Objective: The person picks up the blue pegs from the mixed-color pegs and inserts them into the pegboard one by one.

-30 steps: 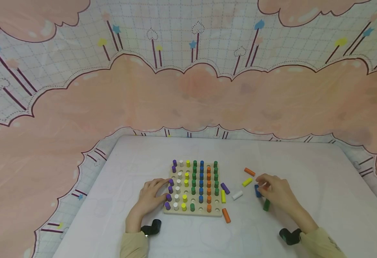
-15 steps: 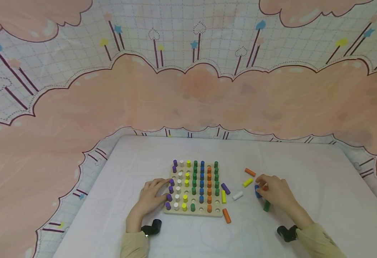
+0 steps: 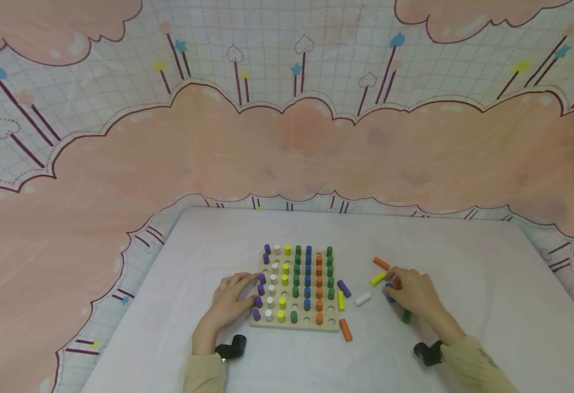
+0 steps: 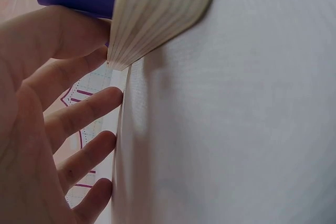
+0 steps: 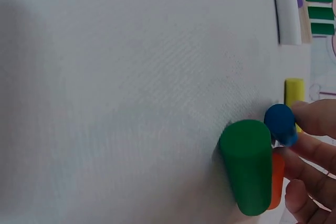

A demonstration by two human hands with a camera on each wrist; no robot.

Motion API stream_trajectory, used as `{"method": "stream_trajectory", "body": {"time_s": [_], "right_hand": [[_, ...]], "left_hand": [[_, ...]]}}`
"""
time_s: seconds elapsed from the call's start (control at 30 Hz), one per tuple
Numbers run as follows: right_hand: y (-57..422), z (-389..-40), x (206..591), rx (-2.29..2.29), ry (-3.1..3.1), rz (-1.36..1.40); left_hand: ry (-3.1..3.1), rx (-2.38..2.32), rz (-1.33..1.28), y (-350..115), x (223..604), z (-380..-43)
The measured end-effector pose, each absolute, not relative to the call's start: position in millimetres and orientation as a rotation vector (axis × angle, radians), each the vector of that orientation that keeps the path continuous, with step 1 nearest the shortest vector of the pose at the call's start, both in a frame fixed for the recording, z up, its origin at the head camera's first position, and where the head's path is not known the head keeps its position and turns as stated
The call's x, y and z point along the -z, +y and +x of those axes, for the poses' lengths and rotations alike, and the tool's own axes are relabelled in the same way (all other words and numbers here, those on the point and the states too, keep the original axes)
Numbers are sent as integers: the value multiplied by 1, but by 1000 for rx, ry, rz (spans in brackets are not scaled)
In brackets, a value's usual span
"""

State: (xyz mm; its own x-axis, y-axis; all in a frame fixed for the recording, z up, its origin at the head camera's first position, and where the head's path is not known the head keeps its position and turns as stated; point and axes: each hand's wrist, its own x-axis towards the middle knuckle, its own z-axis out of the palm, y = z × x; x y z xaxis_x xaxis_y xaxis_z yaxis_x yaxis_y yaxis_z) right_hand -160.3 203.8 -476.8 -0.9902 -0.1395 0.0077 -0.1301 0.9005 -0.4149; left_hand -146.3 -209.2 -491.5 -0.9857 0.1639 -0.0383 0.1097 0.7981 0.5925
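Observation:
A square wooden pegboard (image 3: 294,326) holds upright coloured pegs in columns. My left hand (image 3: 230,295) rests along its left side, thumb and index fingertip right at the purple pegs (image 3: 258,301). In the left wrist view, its fingers (image 4: 86,111) are extended and spread at the board's edge. To the right of the board, my right hand (image 3: 412,289) pinches a blue peg (image 5: 281,123) between thumb and fingers, low over the table. A green peg (image 5: 247,166) is close beside it, with part of an orange peg (image 5: 276,182) showing behind.
Between board and right hand lie loose pegs: purple (image 3: 344,288), white (image 3: 363,299), yellow (image 3: 341,301) and orange (image 3: 346,330). Another yellow peg (image 3: 377,279) and an orange peg (image 3: 381,263) lie beyond my right fingertips. Some board holes (image 3: 306,321) hold no peg.
My right hand has shifted slightly left, and the blue peg has moved a little with it. An orange peg seen under that hand is now hidden in the head view. The left hand stays put.

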Motion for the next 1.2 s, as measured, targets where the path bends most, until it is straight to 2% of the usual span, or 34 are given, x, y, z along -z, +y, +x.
{"method": "stream_trajectory", "body": {"time_s": [0.77,1.2], "right_hand": [[189,-150,476,1032,2911,-52],[172,-143,466,1213,2915,-150]], "left_hand": [[2901,-929,228,-211,495,-148],[2891,-935,217,-210,494,-148]]}}
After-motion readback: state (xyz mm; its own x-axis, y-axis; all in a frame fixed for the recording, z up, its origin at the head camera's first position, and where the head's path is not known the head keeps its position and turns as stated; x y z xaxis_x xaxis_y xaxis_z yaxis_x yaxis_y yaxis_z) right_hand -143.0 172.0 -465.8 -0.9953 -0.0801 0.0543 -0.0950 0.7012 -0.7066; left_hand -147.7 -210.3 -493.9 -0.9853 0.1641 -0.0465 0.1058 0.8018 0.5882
